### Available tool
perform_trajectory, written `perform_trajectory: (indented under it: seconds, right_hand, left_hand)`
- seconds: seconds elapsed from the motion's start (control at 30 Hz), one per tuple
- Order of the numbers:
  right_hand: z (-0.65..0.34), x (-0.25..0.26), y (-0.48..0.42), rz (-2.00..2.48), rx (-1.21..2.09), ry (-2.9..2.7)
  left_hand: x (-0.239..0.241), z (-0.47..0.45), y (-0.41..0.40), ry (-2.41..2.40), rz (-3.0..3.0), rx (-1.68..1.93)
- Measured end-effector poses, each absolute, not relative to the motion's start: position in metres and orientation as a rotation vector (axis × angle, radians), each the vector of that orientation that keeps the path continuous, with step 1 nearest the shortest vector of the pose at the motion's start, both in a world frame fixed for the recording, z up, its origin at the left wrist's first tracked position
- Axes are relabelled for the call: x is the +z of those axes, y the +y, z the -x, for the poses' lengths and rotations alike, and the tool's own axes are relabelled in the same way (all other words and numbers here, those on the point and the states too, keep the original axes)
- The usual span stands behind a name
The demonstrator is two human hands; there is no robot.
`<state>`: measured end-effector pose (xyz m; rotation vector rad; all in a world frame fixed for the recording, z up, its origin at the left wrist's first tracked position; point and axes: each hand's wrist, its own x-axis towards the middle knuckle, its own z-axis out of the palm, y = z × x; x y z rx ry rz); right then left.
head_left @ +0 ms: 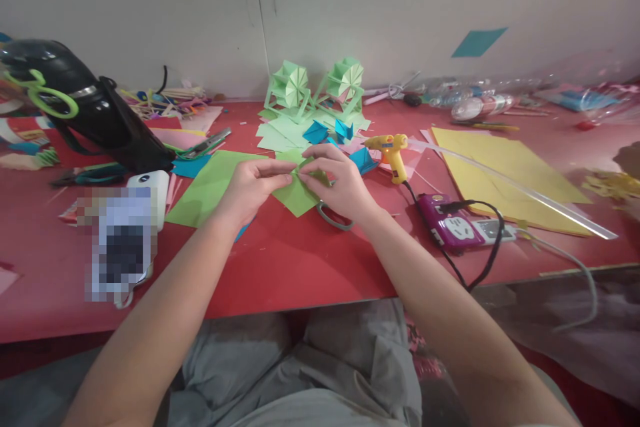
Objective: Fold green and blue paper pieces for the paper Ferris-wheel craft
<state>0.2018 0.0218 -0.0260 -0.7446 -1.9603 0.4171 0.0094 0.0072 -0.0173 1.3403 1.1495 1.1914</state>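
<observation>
My left hand (pixel 253 181) and my right hand (pixel 336 181) meet over a small green paper piece (pixel 296 195) on the red table (pixel 300 260). Both pinch its upper edge, fingers closed on a fold. A larger green sheet (pixel 207 187) lies just left of it. Scissors (pixel 334 217) with a grey handle lie under my right wrist. Blue folded paper pieces (pixel 330 133) sit just beyond my hands.
Two green folded paper wheels (pixel 315 87) stand at the back. A yellow glue gun (pixel 393 152), a purple power strip (pixel 457 227) with a black cable, yellow sheets (pixel 505 177) and a clear ruler (pixel 530 192) lie right. A black bag (pixel 85 107) sits left.
</observation>
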Motion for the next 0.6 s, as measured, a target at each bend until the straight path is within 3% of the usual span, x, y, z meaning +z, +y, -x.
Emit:
perform_trajectory:
  seconds: [0.43,0.6]
  right_hand:
    - [-0.2014,-0.0272,0.0219,0.756,0.445,-1.945]
    - [-0.2007,-0.0273,0.0212,0.833,0.61,-1.869]
  left_hand:
    - [-0.0198,-0.0102,0.0082,1.144,-1.378,1.217]
    - [-0.015,-0.0132,0.0059,1.203,-1.492,1.258]
